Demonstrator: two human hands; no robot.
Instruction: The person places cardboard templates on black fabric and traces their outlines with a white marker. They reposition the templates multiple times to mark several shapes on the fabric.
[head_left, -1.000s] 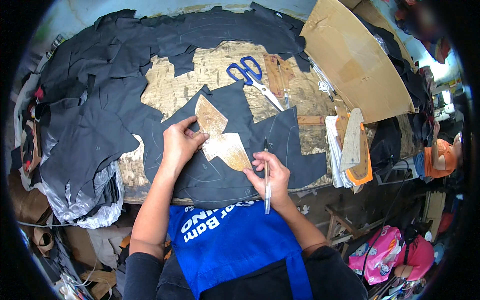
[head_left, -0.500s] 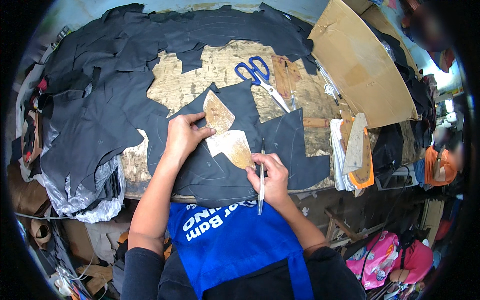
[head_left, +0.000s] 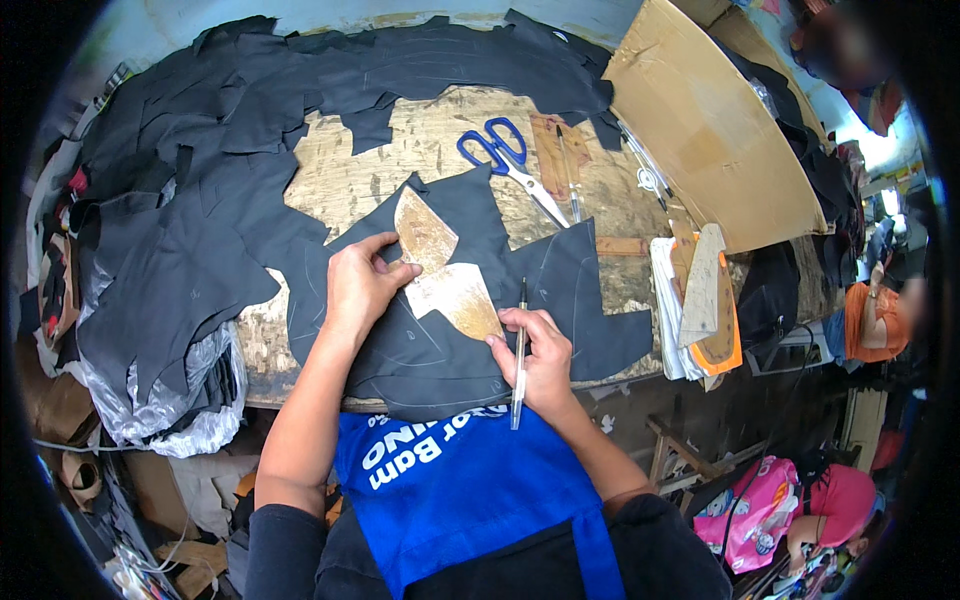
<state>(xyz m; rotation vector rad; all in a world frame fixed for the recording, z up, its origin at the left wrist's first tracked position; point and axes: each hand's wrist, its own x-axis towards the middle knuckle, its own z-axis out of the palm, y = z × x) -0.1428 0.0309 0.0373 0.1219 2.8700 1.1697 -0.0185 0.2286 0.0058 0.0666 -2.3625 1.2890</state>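
A worn cardboard pattern template (head_left: 455,298), brown and whitish with a narrow waist, lies flat on a dark piece of fabric or leather (head_left: 400,365) marked with thin pale outlines. Thumb and fingers of my left hand (head_left: 360,288) pinch around its waist at the left edge. My right hand (head_left: 542,362) grips a clear-barrelled pen (head_left: 519,370), its dark tip pointing away from me. That hand's thumb and finger also touch the template's lower right point. Beyond the template, blue-handled scissors (head_left: 510,165) rest on the wooden table.
Dark material (head_left: 200,200) heaps across the table's left and far sides. At the right stand a large cardboard sheet (head_left: 715,130) and a stack of templates (head_left: 705,300). Another pen (head_left: 568,175) lies beside the scissors. Other people sit at far right.
The whole view has shifted slightly to the left. Both hands, the pen and the template keep nearly the same places on the dark material.
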